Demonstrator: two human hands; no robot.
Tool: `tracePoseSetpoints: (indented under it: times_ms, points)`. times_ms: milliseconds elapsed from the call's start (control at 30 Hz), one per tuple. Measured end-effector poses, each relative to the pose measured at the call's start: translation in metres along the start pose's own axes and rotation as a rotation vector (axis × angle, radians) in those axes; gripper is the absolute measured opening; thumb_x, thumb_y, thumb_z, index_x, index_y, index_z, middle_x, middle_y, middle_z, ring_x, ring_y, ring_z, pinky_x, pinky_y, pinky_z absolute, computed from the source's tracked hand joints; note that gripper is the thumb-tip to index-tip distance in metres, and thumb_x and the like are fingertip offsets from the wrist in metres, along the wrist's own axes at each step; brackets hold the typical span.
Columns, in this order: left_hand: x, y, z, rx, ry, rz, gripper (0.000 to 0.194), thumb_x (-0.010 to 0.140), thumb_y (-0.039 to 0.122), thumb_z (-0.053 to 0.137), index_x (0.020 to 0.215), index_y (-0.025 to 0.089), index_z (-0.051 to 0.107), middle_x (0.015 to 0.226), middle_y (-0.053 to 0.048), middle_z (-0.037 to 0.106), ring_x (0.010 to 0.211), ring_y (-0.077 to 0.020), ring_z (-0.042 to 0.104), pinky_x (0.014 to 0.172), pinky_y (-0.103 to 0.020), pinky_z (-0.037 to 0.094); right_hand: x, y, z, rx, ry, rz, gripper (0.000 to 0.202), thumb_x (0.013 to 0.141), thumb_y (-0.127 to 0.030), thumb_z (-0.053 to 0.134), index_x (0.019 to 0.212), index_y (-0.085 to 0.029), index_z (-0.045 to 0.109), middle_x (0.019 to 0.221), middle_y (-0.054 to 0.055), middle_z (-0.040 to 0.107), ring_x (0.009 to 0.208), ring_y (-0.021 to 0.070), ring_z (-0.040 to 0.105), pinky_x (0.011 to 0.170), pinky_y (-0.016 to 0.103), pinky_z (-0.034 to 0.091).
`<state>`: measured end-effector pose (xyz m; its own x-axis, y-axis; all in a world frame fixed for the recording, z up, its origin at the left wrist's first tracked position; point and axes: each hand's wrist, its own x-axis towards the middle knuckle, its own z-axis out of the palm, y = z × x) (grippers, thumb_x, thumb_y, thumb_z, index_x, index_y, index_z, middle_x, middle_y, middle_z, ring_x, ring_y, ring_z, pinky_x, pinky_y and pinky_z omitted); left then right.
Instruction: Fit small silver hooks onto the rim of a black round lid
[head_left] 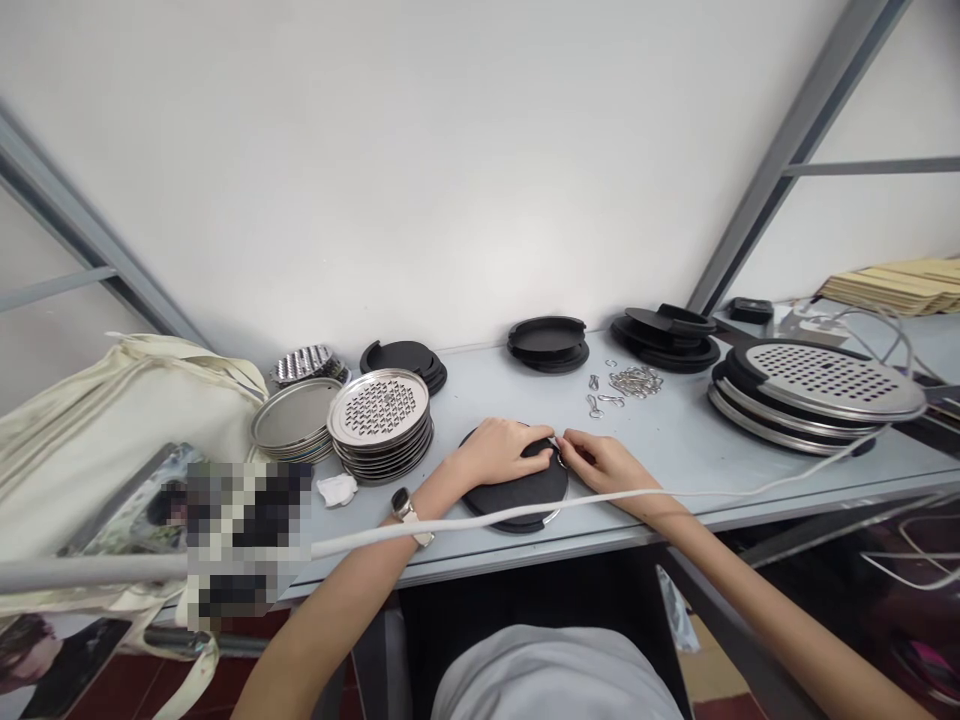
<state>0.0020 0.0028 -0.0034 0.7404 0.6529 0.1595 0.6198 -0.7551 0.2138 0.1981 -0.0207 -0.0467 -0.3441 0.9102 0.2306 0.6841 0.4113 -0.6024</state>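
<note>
A round black disc [510, 497] lies on the table in front of me, with a bright metal edge showing at its near right. Over its far side rests my left hand [499, 450], gripping the disc, index finger and thumb reaching towards the right rim. My right hand [600, 460] is closed in a pinch at that same rim; a metallic glint shows by the fingertips, but what they hold is too small to make out. Beyond the hands lies a pile of small metal clips [636, 381], with a few loose clips [595, 406] beside it.
Perforated metal grater discs [381, 408] and plain metal discs [292, 415] are stacked at left. Black round holders [549, 343] stand along the wall. At right is a stack of assembled graters [821, 385]. A white cable [480, 519] crosses before my forearms. A cloth bag [172, 410] sits far left.
</note>
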Motion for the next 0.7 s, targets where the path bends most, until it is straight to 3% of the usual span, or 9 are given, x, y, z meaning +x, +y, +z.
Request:
tracePoseSetpoints:
  times_ms: [700]
  points:
    - [0.0007,-0.0035,0.0008,-0.096,-0.013,-0.032,0.033,0.088,0.041,0.045,0.115,0.027,0.059,0.081,0.000,0.068,0.069,-0.0141,0.060,0.061,-0.022,0.037,0.0008,0.0019,-0.0001,-0.008,0.006,0.016,0.034,0.092,-0.039,0.035,0.065,-0.020,0.042,0.054,-0.004,0.045,0.050,0.0105,0.041,0.051,0.023,0.029]
